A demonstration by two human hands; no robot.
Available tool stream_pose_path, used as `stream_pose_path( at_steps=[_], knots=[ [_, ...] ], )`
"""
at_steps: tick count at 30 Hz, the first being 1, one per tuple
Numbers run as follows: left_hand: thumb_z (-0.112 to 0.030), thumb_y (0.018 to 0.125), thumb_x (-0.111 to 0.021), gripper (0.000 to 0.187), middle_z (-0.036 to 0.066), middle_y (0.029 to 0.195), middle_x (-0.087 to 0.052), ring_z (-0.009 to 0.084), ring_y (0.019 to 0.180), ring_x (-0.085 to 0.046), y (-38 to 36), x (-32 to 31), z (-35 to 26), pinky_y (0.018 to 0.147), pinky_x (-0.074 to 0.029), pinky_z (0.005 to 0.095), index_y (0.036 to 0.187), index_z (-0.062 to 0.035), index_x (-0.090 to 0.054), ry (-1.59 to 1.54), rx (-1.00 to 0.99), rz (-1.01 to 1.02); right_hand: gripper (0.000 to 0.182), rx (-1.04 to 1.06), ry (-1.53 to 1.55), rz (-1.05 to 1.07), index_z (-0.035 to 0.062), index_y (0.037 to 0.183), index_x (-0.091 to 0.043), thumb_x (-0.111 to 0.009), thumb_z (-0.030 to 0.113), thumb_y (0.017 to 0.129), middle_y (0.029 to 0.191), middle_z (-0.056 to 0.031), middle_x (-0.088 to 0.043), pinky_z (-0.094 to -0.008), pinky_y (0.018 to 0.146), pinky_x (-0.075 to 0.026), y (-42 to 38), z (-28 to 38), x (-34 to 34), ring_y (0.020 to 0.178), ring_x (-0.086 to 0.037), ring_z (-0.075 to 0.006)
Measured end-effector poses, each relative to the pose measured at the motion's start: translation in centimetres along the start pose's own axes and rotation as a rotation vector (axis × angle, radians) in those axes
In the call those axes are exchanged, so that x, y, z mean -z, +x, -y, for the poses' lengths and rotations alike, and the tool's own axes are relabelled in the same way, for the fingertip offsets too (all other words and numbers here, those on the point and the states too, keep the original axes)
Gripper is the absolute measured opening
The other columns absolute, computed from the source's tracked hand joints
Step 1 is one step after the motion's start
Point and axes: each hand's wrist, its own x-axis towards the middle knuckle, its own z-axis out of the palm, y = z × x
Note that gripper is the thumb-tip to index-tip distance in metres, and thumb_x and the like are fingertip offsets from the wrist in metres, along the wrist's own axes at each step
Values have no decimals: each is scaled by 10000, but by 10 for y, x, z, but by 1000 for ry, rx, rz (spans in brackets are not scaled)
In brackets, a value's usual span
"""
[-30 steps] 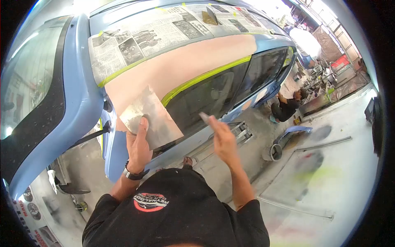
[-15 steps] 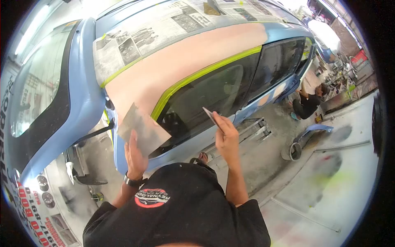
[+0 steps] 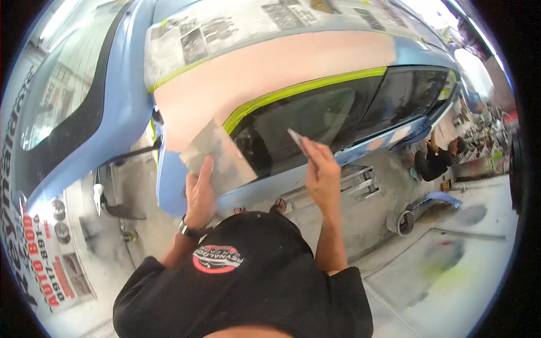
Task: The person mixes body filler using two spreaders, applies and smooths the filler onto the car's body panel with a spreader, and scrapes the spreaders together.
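My left hand holds a flat, square metal-looking plate, smeared in grey tones, with the thumb showing at its lower edge. In my right hand, to the right of it, a thin flat spreader is pinched and tilted up to the left. The two tools are apart. Both are in front of a blue car's side window, edged with yellow-green tape. Above the tape runs a smooth pinkish-beige panel. Newspaper covers the roof beyond it.
The raised blue tailgate is at the left. A low metal bench stands beside the car. Further right are a bucket, a blue curved part and a crouching person. A printed banner lies at the lower left.
Both hands, with plate and spreader, appear further right and slightly higher. The view has shifted, so the car and the surroundings also sit further right.
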Motion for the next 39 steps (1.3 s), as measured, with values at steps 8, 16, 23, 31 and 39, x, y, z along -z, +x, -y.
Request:
stream_pose_path(
  at_steps=[8,16,23,31,39],
  knots=[
    [-218,1015,-562,296,43,1107,-656,120,944,-623,-7,-23,-25,794,-518,293,1210,1,-595,-328,269,109,416,-127,141,-10,49,1310,-607,-534,-49,913,1164,-148,-642,-317,874,-485,-2,-3,16,1027,-636,-249],
    [-217,1022,-523,417,173,1314,-583,282,1173,-609,-11,-8,5,955,-533,437,1375,-6,-454,-579,494,443,399,-552,542,-143,-58,1350,-483,-526,87,980,1119,-110,-632,-283,870,-459,-42,8,-5,977,-595,-175],
    [-203,1017,-536,377,91,1227,-609,216,1115,-615,-44,0,6,929,-532,405,1338,-15,-479,-570,485,361,610,-436,222,332,-71,1405,-406,-419,413,1034,1364,-234,-458,-373,1076,-340,-22,57,-32,1275,-420,-279],
    [-157,972,-612,244,14,1001,-665,100,865,-606,-70,72,35,734,-519,308,1166,-9,-623,-84,334,164,826,465,1191,599,6,1413,-474,-510,660,910,1547,-296,-208,-606,1128,-202,28,143,62,1419,-253,-442],
    [-251,943,-637,333,102,846,-692,149,741,-633,-186,128,120,661,-509,325,1035,68,-655,1170,908,230,864,659,2244,717,-57,1319,-451,-741,579,811,1474,-320,-243,-587,1110,-268,15,181,82,1394,-296,-476]
  ],
)
